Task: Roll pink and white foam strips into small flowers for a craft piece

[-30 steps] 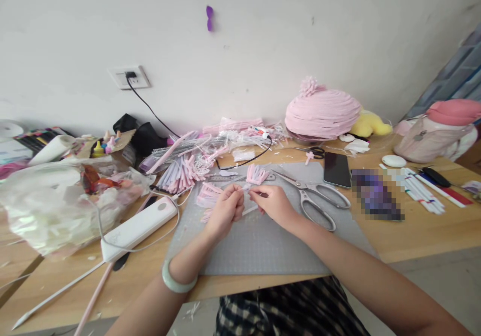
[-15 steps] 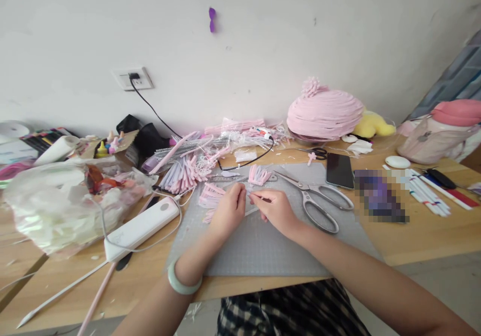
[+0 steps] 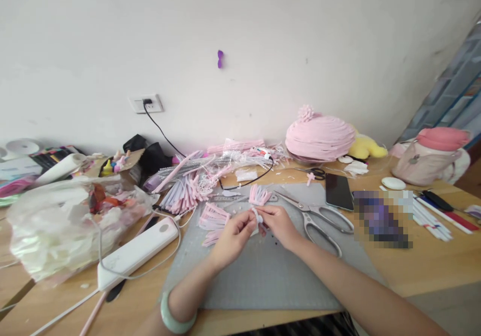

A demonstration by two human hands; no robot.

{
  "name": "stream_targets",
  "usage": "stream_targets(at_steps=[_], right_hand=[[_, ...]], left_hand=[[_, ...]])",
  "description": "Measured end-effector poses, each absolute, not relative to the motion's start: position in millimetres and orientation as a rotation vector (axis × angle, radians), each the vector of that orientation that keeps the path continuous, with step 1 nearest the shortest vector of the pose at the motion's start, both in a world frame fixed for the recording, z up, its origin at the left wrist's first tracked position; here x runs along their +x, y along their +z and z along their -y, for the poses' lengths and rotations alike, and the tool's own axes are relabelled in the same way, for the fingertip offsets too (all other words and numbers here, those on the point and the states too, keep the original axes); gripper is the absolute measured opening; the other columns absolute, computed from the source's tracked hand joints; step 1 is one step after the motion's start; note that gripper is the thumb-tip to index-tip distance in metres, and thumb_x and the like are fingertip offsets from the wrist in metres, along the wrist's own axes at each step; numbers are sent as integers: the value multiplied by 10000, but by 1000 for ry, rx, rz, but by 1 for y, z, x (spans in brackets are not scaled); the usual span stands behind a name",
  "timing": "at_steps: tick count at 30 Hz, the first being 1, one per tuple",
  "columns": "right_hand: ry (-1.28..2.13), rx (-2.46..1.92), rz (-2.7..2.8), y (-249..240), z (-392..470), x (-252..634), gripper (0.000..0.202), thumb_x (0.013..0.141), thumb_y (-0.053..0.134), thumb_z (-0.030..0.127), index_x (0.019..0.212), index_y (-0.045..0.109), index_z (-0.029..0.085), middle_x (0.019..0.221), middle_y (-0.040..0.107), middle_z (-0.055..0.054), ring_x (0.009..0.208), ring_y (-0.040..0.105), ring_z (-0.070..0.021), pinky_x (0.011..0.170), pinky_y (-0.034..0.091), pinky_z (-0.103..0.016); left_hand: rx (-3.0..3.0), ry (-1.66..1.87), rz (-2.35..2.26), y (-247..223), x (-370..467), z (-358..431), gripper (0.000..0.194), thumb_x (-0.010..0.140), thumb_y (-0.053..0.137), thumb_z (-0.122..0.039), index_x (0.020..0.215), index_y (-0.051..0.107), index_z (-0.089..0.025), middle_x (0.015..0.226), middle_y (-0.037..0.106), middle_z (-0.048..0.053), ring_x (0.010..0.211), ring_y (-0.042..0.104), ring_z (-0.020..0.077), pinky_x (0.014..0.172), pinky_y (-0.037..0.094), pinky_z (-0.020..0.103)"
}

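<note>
Over the grey cutting mat (image 3: 263,281), my left hand (image 3: 235,233) and my right hand (image 3: 280,225) meet fingertip to fingertip. Both pinch a short, bent, pale lavender pipe cleaner (image 3: 257,215) between them. Part of it is hidden by the fingers. Just left of my left hand lie cut pink and lavender pipe cleaner pieces (image 3: 213,217). Behind my fingers sits a small fan of pink and lavender pieces (image 3: 260,194) beside a metal ruler (image 3: 240,199). Large grey-handled scissors (image 3: 308,211) lie opened on the mat, right of my right hand.
A white power strip (image 3: 139,253) and plastic bag (image 3: 56,231) lie left. Behind are a pipe cleaner heap (image 3: 188,191) and a pink fuzzy dome (image 3: 319,138). A phone (image 3: 338,191), white pens (image 3: 432,216) and a pink-lidded container (image 3: 428,160) stand or lie right.
The view has tilted up, so the table sits lower in the picture. Both hands have shifted slightly right, and the bent lavender pipe cleaner now shows more clearly between the fingertips.
</note>
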State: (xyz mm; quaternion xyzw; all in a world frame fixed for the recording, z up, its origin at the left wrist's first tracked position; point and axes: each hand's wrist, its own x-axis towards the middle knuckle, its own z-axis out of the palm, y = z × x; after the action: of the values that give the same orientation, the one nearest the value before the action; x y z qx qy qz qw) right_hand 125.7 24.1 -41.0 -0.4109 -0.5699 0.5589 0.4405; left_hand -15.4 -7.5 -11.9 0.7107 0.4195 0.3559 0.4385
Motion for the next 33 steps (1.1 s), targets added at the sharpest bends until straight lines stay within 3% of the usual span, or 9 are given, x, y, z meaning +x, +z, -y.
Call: stream_targets(at_steps=[8, 12, 15, 21, 26, 33], right_hand=[[1059, -930, 1721, -16, -8, 140, 154, 688, 588, 243, 602, 687, 163, 544, 597, -5, 549, 522, -117, 546, 394, -217], [1131, -1035, 1922, -35, -14, 133, 207, 681, 599, 239, 492, 629, 161, 439, 516, 18, 453, 442, -94, 456, 311, -209], [1142, -1262, 1808, -41, -24, 132, 236, 680, 575, 242, 455, 580, 168, 373, 450, 31, 385, 392, -89, 410, 260, -214], [953, -1350, 1498, -18, -34, 153, 203, 679, 561, 297, 534, 617, 166, 495, 555, 5, 485, 469, -117, 489, 332, -230], [1141, -977, 1633, -9, -27, 163, 168, 649, 620, 287, 531, 631, 168, 562, 594, 0, 582, 508, -124, 603, 381, -241], [1358, -978, 1967, -5, -34, 173, 177, 614, 630, 263, 475, 609, 157, 465, 549, 17, 485, 454, -103, 521, 332, -227]], left_hand=[[1626, 993, -1244, -13, -34, -12, 282, 782, 420, -442, 659, 419, -187, 532, 307, -67, 502, 293, 95, 479, 243, 212], [1380, 1053, -1126, -12, -31, -9, 318, 765, 449, -490, 667, 376, -197, 452, 233, -109, 416, 160, 66, 424, 142, 204], [1317, 1006, -989, -12, -24, -3, 322, 763, 475, -491, 676, 383, -195, 430, 222, -120, 401, 128, 60, 414, 116, 208], [1352, 889, -1005, -19, -21, -4, 341, 756, 499, -497, 668, 406, -181, 434, 254, -113, 401, 162, 54, 404, 114, 208], [1247, 1010, -1079, -22, -33, -16, 345, 730, 527, -489, 643, 389, -185, 421, 249, -118, 375, 147, 42, 392, 90, 199], [1147, 1045, -1007, -9, -42, -18, 343, 667, 596, -448, 636, 377, -186, 447, 204, -123, 386, 101, 35, 397, 67, 192]])
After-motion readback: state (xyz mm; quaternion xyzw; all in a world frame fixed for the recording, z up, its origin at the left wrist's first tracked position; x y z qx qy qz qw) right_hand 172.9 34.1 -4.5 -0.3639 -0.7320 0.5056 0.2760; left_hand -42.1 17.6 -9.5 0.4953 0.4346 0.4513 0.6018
